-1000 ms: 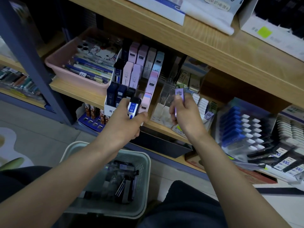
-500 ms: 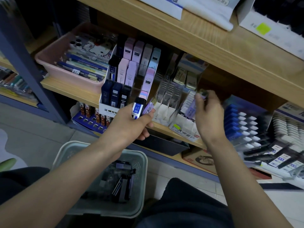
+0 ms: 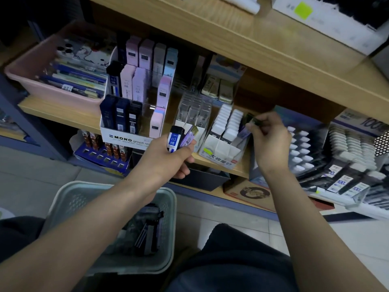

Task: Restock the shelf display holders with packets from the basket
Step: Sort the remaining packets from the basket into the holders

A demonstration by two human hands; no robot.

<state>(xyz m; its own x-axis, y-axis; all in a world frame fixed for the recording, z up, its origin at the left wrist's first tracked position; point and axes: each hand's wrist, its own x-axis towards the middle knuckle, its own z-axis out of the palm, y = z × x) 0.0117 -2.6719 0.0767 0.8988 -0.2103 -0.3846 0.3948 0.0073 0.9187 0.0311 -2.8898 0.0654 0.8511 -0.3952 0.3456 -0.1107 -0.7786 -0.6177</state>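
At front right corner of MONO holder (image 3: 124, 138): left hand (image 3: 166, 159) grips a black 0.5 HB packet (image 3: 174, 140) plus a purple packet (image 3: 188, 137). Further right of MONO holder, right hand (image 3: 269, 144) pinches a small dark packet (image 3: 255, 121), just above the white holder (image 3: 221, 152). Basket (image 3: 63, 205) on floor below MONO holder, dark packets inside.
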